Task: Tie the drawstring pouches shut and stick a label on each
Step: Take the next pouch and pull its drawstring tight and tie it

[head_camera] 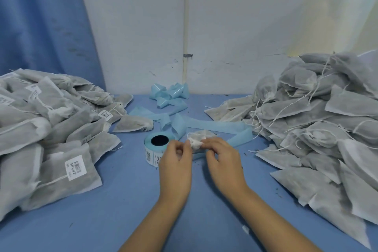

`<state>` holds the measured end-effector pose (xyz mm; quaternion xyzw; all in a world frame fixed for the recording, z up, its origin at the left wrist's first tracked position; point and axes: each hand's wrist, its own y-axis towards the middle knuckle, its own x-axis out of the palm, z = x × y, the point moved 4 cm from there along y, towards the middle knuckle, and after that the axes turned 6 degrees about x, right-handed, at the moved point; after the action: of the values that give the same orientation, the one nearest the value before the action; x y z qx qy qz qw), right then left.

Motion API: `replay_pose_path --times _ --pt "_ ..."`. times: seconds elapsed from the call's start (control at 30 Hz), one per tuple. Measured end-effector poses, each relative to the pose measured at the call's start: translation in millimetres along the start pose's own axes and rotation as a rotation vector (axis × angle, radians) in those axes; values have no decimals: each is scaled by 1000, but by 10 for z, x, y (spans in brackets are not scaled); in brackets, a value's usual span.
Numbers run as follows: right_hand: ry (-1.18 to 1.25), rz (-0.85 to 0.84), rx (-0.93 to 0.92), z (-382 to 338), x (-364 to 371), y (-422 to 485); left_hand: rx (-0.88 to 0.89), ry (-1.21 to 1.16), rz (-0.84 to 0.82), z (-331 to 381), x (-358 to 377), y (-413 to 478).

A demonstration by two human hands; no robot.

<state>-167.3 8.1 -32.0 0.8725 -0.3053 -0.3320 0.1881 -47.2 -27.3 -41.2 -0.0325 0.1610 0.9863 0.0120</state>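
At the middle of the blue table, both my hands hold one small white drawstring pouch (199,138) by its gathered mouth. My left hand (177,156) pinches its near left edge with curled fingers. My right hand (222,154) grips the pouch from the right, fingers curled over it. Just left of my left hand stands the roll of barcode labels (152,149), its blue core facing up. A heap of labelled pouches (51,129) lies on the left, and a heap of unlabelled pouches (317,120) with loose strings lies on the right.
Spent blue label backing strip (173,108) curls across the table behind the roll, up to the white wall. A blue curtain (41,22) hangs at back left. Small dark crumbs are scattered on the blue table (122,210) near my hands.
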Motion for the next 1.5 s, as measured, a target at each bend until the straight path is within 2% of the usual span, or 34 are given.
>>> replay_pose_path --times 0.03,0.1,0.2,0.33,0.5,0.73,0.87,1.03,1.1,1.17,1.23,1.4,1.5 --pt "-20 -11 -2 6 5 -24 122 90 55 30 -36 -8" --pt "-56 -35 -7 15 10 -65 258 152 78 79 -60 -23" --pt "-109 -91 -38 3 27 -120 386 216 37 95 -55 -34" --pt "-147 -124 -60 -17 38 -148 592 489 -74 118 -23 -91" --pt "-143 -74 -76 -22 14 -145 492 564 -175 40 14 -67" --pt "-77 -27 -108 -26 28 -145 421 509 -169 32 25 7" --pt "-56 -50 -123 -30 24 -126 315 367 -128 78 28 38" --pt "-61 -18 -134 -47 19 -120 -15 40 -79 33 63 89" --pt "29 72 -83 -82 -17 -148 -119 -13 -89 -6 72 103" --pt "168 111 44 -102 -12 -176 -193 -93 -102 -24 91 106" --pt "287 86 184 -71 56 -196 -237 -188 -123 -20 117 92" --pt "355 52 330 6 99 -188 -285 -342 -208 5 185 34" --pt "581 41 470 23 82 -171 -298 -363 -245 -6 221 2"
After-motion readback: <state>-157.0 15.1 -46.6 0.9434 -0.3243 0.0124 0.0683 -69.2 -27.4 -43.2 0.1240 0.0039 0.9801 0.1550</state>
